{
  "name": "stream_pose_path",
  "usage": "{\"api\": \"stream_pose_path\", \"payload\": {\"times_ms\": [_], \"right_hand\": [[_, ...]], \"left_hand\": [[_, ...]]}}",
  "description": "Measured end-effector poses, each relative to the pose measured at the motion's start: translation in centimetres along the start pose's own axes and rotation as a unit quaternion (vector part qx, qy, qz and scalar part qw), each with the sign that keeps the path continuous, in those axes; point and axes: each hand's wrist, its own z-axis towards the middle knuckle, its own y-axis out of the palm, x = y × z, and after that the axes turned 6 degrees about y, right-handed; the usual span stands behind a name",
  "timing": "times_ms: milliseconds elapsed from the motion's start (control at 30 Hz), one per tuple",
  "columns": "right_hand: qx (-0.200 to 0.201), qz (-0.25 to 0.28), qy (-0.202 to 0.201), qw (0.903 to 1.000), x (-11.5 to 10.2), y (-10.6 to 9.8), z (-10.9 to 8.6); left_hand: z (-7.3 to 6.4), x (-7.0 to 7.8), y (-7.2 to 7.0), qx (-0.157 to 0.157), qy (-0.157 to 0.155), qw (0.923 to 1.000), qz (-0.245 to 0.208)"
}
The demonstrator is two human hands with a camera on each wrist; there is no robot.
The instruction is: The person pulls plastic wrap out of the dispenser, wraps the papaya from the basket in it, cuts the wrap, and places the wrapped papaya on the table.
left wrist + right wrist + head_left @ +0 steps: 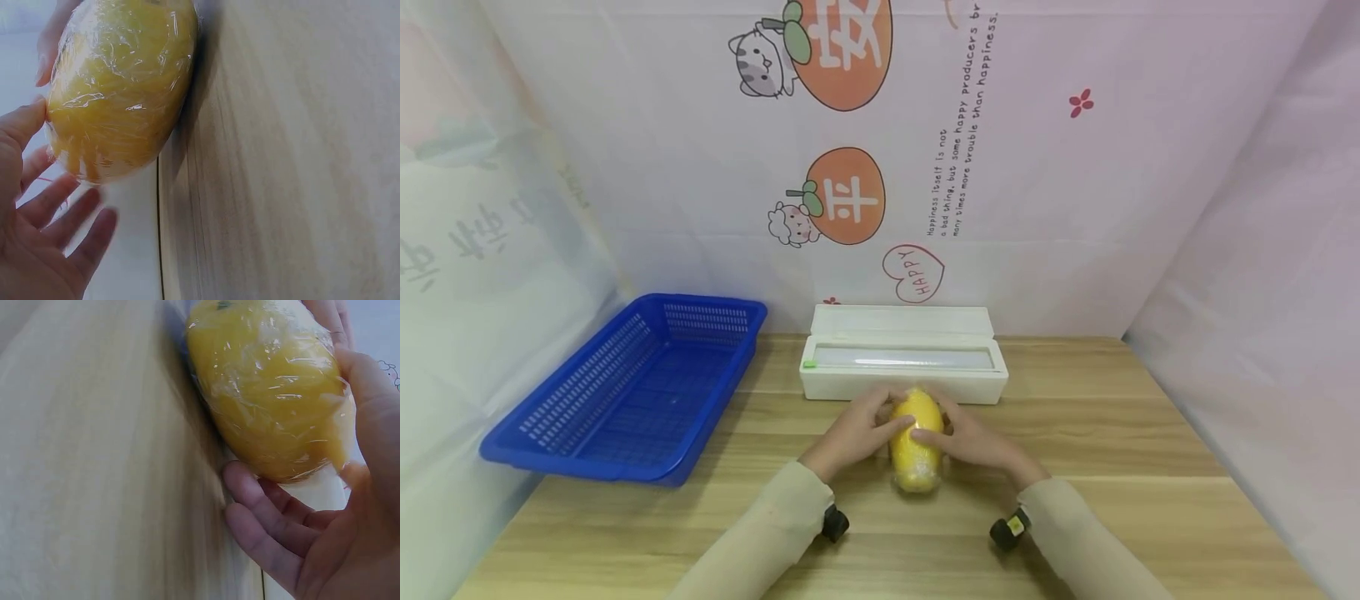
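Observation:
A yellow oval fruit (916, 442), wrapped in clear cling film, is at the middle of the wooden table between both hands. My left hand (859, 435) holds its left side, thumb on top. From the right, my right hand (977, 439) holds it too, its thumb lying across the upper side. In the left wrist view the film on the fruit (125, 87) looks wrinkled and shiny, and the lower fingers spread a little off it. The right wrist view shows the fruit (269, 394) with fingertips at its lower end.
Just behind the fruit stands a white cling film dispenser box (902, 388) with its lid (902, 321) raised and a small green piece at its left. A blue plastic basket (700, 450) sits at the left. White printed sheets hang behind and at both sides.

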Motion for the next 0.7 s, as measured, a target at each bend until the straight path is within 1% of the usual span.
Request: {"api": "stream_pose_path", "payload": {"times_ms": [133, 233, 333, 500, 633, 700], "right_hand": [[0.014, -0.016, 0.002, 0.9998, -0.1, 0.2, 0.0], [0.031, -0.033, 0.007, 0.9989, -0.2, 0.5, -0.2], [0.049, -0.054, 0.002, 0.9973, -0.3, 0.8, -0.4], [0.072, -0.091, -0.019, 0.9931, -0.7, 1.1, -0.6], [0.075, -0.087, -0.022, 0.9932, -0.8, 1.2, -0.7], [0.078, -0.083, -0.021, 0.9933, -0.8, 1.2, -0.7]], "left_hand": [[-0.1, 0.1, -0.1, 0.007, 0.02, 0.9989, 0.042], [-0.1, 0.1, 0.0, 0.011, 0.026, 0.9984, 0.05], [0.0, 0.0, 0.0, 0.018, 0.027, 0.9987, 0.04], [0.2, -0.3, 0.1, 0.038, 0.032, 0.9982, 0.033], [0.2, -0.3, 0.2, 0.046, 0.028, 0.998, 0.033], [0.2, -0.3, 0.3, 0.045, 0.031, 0.998, 0.032]]}}
